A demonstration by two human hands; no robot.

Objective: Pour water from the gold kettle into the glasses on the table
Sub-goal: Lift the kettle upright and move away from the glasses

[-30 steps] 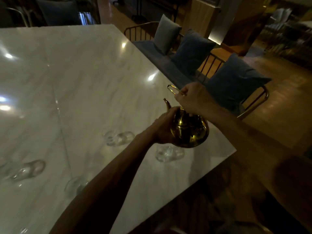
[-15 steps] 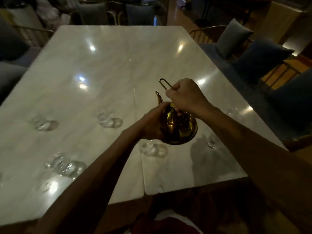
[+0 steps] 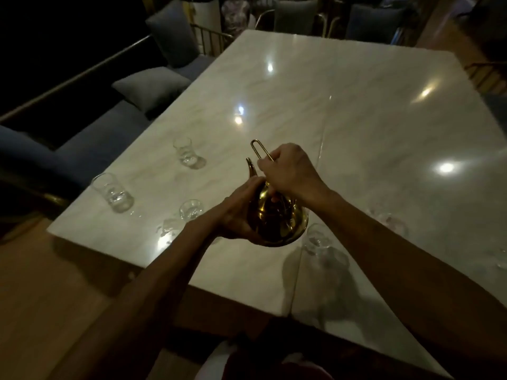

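The right hand [image 3: 290,174] grips the wire handle [image 3: 259,149] of the gold kettle [image 3: 277,223]; the left hand [image 3: 236,215] is curled around its round body. The kettle is in the air above the near part of the surface [image 3: 356,105], between several glasses [image 3: 189,153].

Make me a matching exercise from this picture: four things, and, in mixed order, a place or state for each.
1. shiny gold metal kettle
2. right hand
3. left hand
4. grey square cushion

a. grips the thin wire handle
b. lies on the dark bench
c. held above the white marble table
d. supports the kettle's round body

Pairs: 1-c, 2-a, 3-d, 4-b.
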